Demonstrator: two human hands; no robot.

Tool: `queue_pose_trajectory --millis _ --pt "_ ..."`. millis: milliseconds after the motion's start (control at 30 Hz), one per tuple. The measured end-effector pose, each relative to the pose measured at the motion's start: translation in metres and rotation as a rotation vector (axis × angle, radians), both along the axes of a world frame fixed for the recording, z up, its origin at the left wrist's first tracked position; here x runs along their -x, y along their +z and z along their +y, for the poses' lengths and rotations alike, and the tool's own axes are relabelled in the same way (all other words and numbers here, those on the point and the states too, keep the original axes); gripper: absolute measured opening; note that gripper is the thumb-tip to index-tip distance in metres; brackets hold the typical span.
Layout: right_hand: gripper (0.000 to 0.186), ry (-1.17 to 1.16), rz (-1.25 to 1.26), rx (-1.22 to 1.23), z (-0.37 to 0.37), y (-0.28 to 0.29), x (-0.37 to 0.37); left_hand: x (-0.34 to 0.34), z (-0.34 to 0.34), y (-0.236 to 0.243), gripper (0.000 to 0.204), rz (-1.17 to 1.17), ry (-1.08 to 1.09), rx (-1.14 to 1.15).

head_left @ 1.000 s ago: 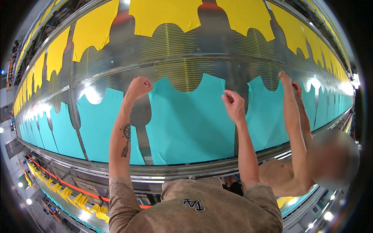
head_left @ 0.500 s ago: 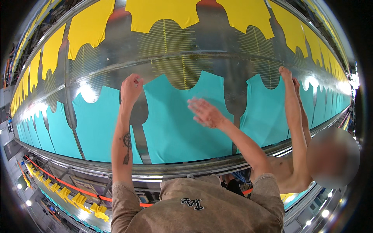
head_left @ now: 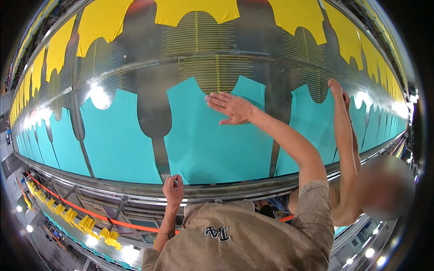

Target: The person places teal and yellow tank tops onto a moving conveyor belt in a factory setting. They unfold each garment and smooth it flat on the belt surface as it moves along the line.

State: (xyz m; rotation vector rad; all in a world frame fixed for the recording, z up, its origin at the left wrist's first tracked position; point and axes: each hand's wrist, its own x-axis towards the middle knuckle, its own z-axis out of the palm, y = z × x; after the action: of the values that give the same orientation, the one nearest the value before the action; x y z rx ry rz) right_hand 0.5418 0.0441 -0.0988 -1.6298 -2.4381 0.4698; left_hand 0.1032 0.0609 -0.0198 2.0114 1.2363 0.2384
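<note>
In front of me a turquoise shirt-shaped fabric panel (head_left: pixel 217 151) lies on the long metal table, its neck cutout facing away. My right hand (head_left: pixel 233 109) rests palm down on it just below the neckline, fingers stretched out. At the panel's lower left corner, by the table's near edge, my left hand (head_left: pixel 173 190) is closed with its fingertips on the hem; the fingers partly hide the pinched fabric. A second turquoise panel (head_left: pixel 115 140) lies to the left, and another turquoise panel (head_left: pixel 307 131) to the right.
A co-worker's hands (head_left: pixel 337 88) touch the top of the right-hand panel, arms reaching in from the right. Yellow fabric panels (head_left: pixel 199 11) line the far side. Ruled yellow lines (head_left: pixel 219 74) mark the metal table (head_left: pixel 151 81). An orange rail (head_left: pixel 90 212) runs behind me.
My left hand has moved from the panel's upper left shoulder down to its lower left corner. My right hand has slid up toward the neckline. The panel lies smoother.
</note>
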Motion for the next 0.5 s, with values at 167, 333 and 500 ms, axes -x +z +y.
queue_pose_trajectory --millis 167,333,500 --pt "0.087 0.0 -0.017 0.017 0.006 0.007 0.015 0.052 -0.046 -0.006 0.019 0.069 0.126 -0.04" --pt "0.092 -0.087 -0.04 -0.033 0.028 -0.003 0.025 0.068 -0.054 -0.031 0.045 0.083 0.086 -0.258" --pt "0.098 -0.035 0.133 0.052 -0.034 -0.008 0.099 0.077 -0.05 -0.043 0.044 0.134 0.05 -0.37"
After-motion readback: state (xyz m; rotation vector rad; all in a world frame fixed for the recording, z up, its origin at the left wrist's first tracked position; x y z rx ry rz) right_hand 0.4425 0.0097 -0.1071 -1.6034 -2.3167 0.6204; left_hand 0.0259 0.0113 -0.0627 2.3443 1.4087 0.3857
